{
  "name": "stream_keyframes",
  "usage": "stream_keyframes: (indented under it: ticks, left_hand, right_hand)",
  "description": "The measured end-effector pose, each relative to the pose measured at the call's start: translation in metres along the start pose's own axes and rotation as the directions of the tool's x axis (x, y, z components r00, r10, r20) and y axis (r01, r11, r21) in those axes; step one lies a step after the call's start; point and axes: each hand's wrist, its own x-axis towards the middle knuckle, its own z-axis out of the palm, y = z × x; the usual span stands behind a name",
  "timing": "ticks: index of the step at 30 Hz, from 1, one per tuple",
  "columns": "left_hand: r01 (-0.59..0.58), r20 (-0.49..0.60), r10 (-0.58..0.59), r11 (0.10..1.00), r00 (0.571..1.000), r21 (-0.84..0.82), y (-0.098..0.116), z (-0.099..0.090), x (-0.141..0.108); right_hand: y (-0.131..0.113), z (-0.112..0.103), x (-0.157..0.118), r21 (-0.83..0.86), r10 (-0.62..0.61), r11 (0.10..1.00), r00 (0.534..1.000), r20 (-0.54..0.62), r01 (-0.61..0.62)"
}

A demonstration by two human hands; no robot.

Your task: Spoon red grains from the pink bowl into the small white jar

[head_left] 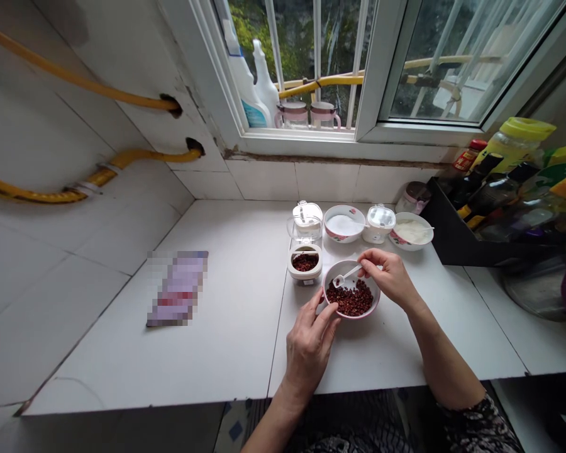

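My right hand [385,274] pinches the handle of a small white spoon [349,273], whose scoop is inside a white bowl with a pink rim [329,274]. Dark red peppercorns [353,301] cover much of the bowl's bottom. Fingers of my left hand [311,340] grip the bowl's near left rim, the thumb lying over the edge. Just left of the bowl stands a white seasoning jar [304,272] with its clear lid [304,228] raised, holding more of the same peppercorns.
Behind are a bowl of white powder [344,238], a closed seasoning jar [379,224] and a bowl of pale grains [412,245]. A black bin of bottles [466,249] stands at the right. A purple packet, partly blurred [182,289], lies left on the white counter [236,314].
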Motion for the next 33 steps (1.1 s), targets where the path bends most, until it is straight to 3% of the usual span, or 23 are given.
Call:
stream_keyframes:
  ticks: [8,12,15,19,21,24,26,29,33]
  left_hand:
    - [-0.007,-0.010,0.007,1.000,1.000,0.004,-0.001,0.001,0.000]
    - [-0.009,-0.014,0.009,1.000,1.000,0.006,0.000,0.001,0.000]
    - [0.000,-0.010,0.000,1.000,1.000,0.004,0.000,0.001,0.000]
    - [0.006,-0.011,-0.006,1.000,1.000,0.005,0.001,0.001,0.000]
    - [0.005,-0.013,-0.005,1.000,1.000,0.004,0.001,0.001,0.000]
    - [-0.001,-0.018,0.001,1.000,1.000,0.006,0.000,0.002,-0.001]
    - [-0.005,-0.022,0.005,1.000,1.000,0.013,0.000,0.002,-0.001]
    - [0.005,-0.010,-0.005,1.000,1.000,0.010,0.000,0.002,-0.002]
    - [0.013,0.001,-0.013,1.000,1.000,0.005,0.001,0.000,0.000]
  right_hand:
    - [0.008,-0.001,0.007,0.355,0.181,0.916,0.982,0.051,-0.187]
    - [0.009,-0.001,0.009,0.427,0.190,0.884,0.981,0.041,-0.190]
    - [0.005,0.007,0.009,0.440,0.165,0.888,0.986,-0.034,-0.133]
    - [-0.005,0.031,0.004,0.340,0.047,0.940,0.982,-0.182,0.018]
    - [-0.010,0.043,0.000,0.188,-0.099,0.972,0.969,-0.224,0.143]
    - [-0.014,0.051,-0.004,-0.138,-0.451,0.890,0.884,-0.122,0.435]
    - [-0.015,0.050,-0.005,-0.267,-0.580,0.786,0.815,-0.007,0.557]
    - [-0.016,0.041,-0.005,-0.330,-0.602,0.759,0.798,-0.029,0.561]
    - [-0.014,0.017,-0.004,-0.247,-0.466,0.875,0.861,-0.204,0.416]
